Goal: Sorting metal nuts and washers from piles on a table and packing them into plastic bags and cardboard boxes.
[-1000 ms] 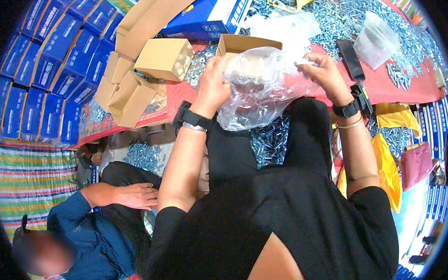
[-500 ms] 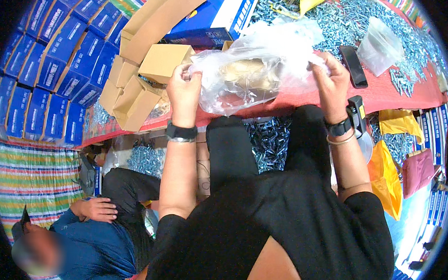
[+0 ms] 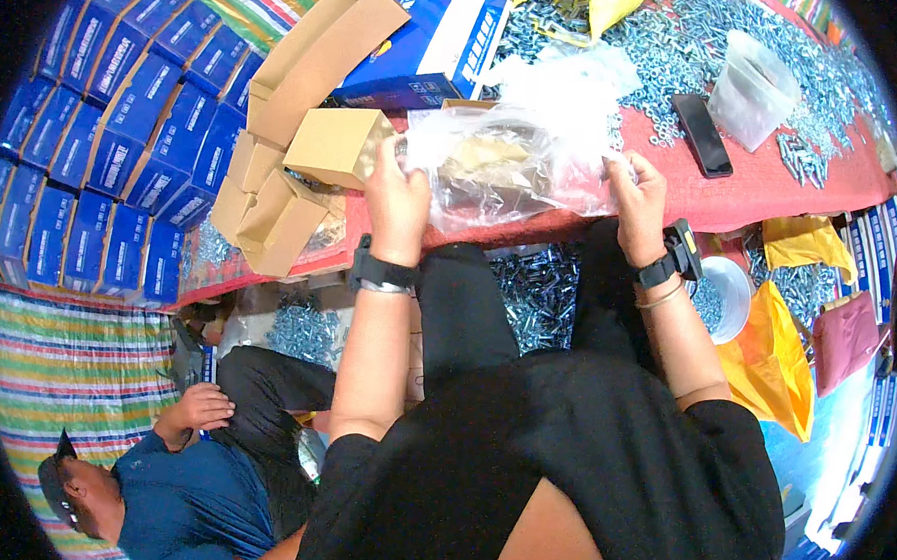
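A clear plastic bag (image 3: 578, 176) stretches between my two hands above the near edge of the red-covered table (image 3: 688, 185). My left hand (image 3: 397, 203) pinches its left edge, close to a closed small brown carton (image 3: 339, 147). On the other side, my right hand (image 3: 639, 200) grips the bag's right edge between thumb and fingers. Something brown, like cardboard, shows through the film; I cannot tell whether it lies inside or beneath. An opened brown carton (image 3: 281, 218) with raised flaps stands left of my left hand.
Loose metal bolts (image 3: 669, 39) cover the table's far side, beside a black phone (image 3: 702, 136) and a translucent tub (image 3: 752, 93). Blue boxes (image 3: 140, 121) are stacked at left. A person in a blue shirt (image 3: 199, 499) sits at lower left. A yellow bag (image 3: 775, 359) hangs at right.
My hands have come closer together, the left shifting right and the right moving left and nearer to me. The bag between them is less widely stretched.
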`<action>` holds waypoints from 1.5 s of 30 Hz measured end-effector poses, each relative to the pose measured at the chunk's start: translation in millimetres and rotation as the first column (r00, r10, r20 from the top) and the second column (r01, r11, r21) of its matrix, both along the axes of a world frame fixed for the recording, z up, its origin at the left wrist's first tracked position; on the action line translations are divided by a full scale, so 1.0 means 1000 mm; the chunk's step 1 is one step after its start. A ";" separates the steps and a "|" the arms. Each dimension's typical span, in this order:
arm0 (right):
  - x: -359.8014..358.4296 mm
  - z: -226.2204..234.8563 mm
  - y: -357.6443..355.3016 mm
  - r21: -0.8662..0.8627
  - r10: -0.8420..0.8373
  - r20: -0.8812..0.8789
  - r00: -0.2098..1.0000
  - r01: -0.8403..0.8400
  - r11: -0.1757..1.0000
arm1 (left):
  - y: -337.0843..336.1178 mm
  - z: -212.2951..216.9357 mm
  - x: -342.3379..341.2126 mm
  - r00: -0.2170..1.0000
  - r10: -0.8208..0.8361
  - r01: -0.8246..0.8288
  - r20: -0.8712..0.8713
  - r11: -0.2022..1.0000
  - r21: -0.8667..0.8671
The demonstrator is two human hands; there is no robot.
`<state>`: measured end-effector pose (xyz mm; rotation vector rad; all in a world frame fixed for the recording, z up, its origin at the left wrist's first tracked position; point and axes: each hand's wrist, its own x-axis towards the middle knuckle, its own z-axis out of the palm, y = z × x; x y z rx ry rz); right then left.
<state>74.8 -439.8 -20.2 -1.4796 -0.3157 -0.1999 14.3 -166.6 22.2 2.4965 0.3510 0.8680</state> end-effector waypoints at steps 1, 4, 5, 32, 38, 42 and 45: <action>0.005 -0.009 0.000 0.131 0.040 -0.098 0.994 -0.027 0.991 | 0.023 0.002 0.009 0.984 -0.164 0.139 -0.064 0.949 -0.284; 0.018 -0.023 -0.005 0.378 0.114 -0.276 0.954 -0.001 0.926 | 0.016 0.020 0.030 0.946 -0.321 0.237 0.045 0.590 -0.772; 0.022 -0.028 -0.005 0.444 0.145 -0.321 0.936 0.014 0.896 | 0.022 0.025 0.036 0.914 -0.404 0.159 0.015 0.326 -0.932; 0.056 -0.047 0.060 0.515 0.168 -0.397 0.902 0.068 0.855 | 0.051 -0.047 0.122 0.978 -0.170 0.112 -0.121 0.916 -0.384; 0.064 -0.062 0.055 0.541 0.160 -0.487 0.859 0.152 0.827 | 0.049 -0.068 0.123 0.974 -0.221 0.190 0.040 0.720 -0.667; 0.065 -0.066 0.058 0.625 0.215 -0.563 0.798 0.241 0.743 | 0.052 -0.083 0.117 0.963 -0.258 0.132 0.075 0.208 -0.969; 0.062 -0.067 0.063 0.586 0.207 -0.565 0.799 0.212 0.783 | 0.062 -0.096 0.109 0.950 -0.281 0.197 0.136 0.199 -0.960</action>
